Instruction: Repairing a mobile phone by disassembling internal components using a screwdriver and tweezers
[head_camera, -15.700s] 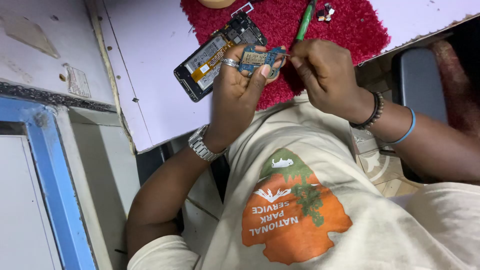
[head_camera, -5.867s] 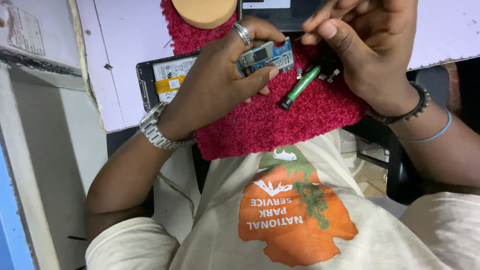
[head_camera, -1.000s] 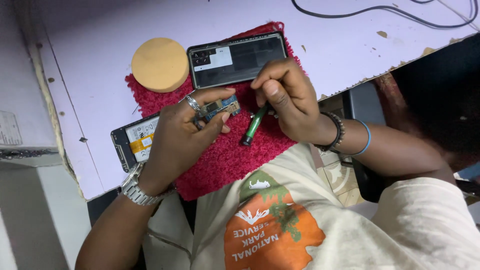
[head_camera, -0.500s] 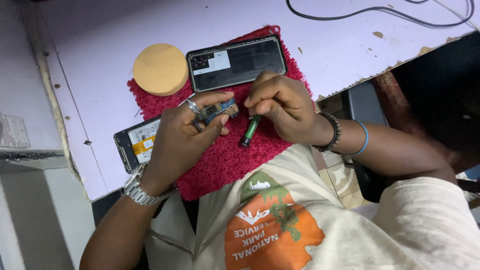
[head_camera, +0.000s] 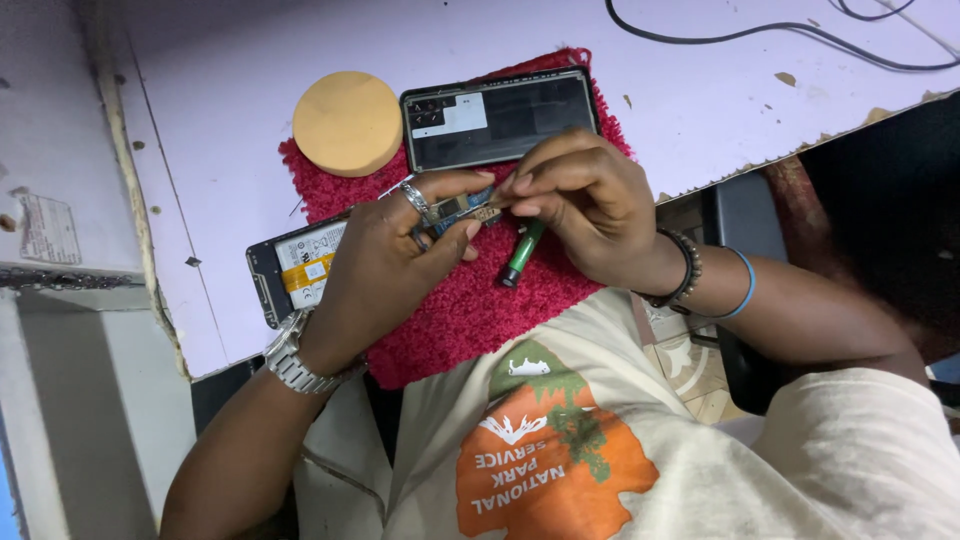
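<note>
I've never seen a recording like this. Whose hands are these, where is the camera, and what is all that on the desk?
There is no machine here: a person wears a camera on the head, looking down at their own two hands and shirt.

The left hand, with a ring and a metal watch, pinches a small circuit board. The right hand, with bracelets at the wrist, meets the board with its fingertips and holds a green tool that points down toward the mat.

On the pale desk lies a fuzzy red mat. On it rest an opened phone with its battery showing, and a dark phone panel. A round tan pad sits beside that, and black cables run along the far edge.
</note>
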